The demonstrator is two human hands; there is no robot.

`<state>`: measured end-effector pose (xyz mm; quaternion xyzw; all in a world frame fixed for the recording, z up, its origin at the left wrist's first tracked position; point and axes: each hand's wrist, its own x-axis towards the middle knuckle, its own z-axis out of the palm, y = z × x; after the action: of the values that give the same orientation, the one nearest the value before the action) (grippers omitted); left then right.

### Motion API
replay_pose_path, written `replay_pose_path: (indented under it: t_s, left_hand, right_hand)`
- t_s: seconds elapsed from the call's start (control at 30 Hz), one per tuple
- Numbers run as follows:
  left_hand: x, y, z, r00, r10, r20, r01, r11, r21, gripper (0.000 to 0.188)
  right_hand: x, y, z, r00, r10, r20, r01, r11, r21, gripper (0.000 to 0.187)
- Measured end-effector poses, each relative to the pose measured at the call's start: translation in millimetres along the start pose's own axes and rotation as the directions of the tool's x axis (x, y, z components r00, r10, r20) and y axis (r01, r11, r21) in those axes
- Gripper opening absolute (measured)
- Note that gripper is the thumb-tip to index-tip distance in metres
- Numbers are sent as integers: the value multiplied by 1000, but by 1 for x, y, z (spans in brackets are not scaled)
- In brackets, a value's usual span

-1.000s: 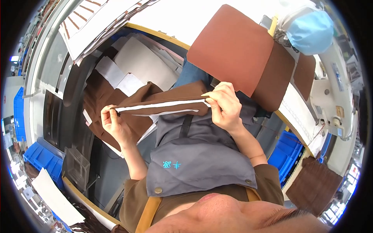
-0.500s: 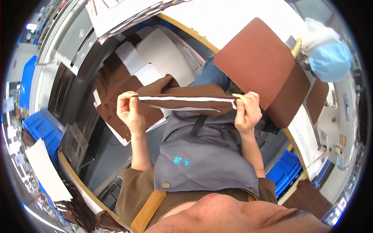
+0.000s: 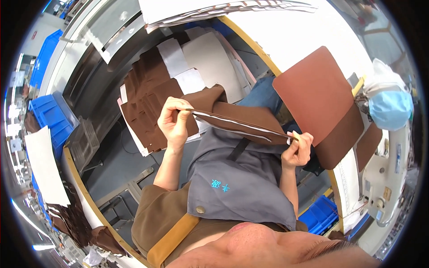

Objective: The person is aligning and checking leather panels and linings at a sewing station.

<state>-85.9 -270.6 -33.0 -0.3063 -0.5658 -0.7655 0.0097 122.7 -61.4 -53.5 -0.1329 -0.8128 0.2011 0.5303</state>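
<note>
A brown fabric panel (image 3: pixel 250 115) with white strips along its edge is stretched between my two hands, above the grey apron (image 3: pixel 241 187) on my lap. My left hand (image 3: pixel 174 120) pinches its left end, and my right hand (image 3: pixel 298 149) pinches the right end, lower and nearer to me. The held edge slants down to the right. Part of the panel folds back beyond it. To the right, a reddish-brown flat sheet (image 3: pixel 313 94) lies over darker brown pieces (image 3: pixel 342 140) at the table edge.
Stacked brown pieces (image 3: pixel 149 105) and pale sheets (image 3: pixel 208 53) lie beyond my left hand. The white table (image 3: pixel 286 27) has a yellow edge. A sewing machine (image 3: pixel 382 178) stands at right, below a blue face mask (image 3: pixel 391 109). Blue bins (image 3: pixel 51 118) sit at left and lower right.
The panel's held edge has gone from nearly level to slanting down rightward. My right hand is lower, and the left hand appears farther right. The whole view has shifted.
</note>
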Motion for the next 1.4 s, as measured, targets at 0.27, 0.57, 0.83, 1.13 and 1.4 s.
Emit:
replay_pose_path:
  t_s: [0.27,0.57,0.83,1.13,1.4]
  left_hand:
    - [0,11,-2,971,211,116,-231,952,200,9]
    - [5,0,0,980,-158,122,177,970,-166,10]
    - [5,13,-4,943,-305,130,291,950,113,40]
    - [-3,80,-46,751,-461,473,283,871,401,70]
    - [-58,281,-154,658,710,-251,242,115,963,45]
  right_hand:
    - [-12,4,-8,1000,11,-2,-11,999,-31,12]
    - [0,-6,-3,999,-21,40,18,998,64,17]
    - [20,-12,36,873,484,50,-474,821,320,20]
    - [63,-26,87,796,475,374,-601,554,576,22]
    - [61,-65,145,690,-47,723,-462,740,489,32]
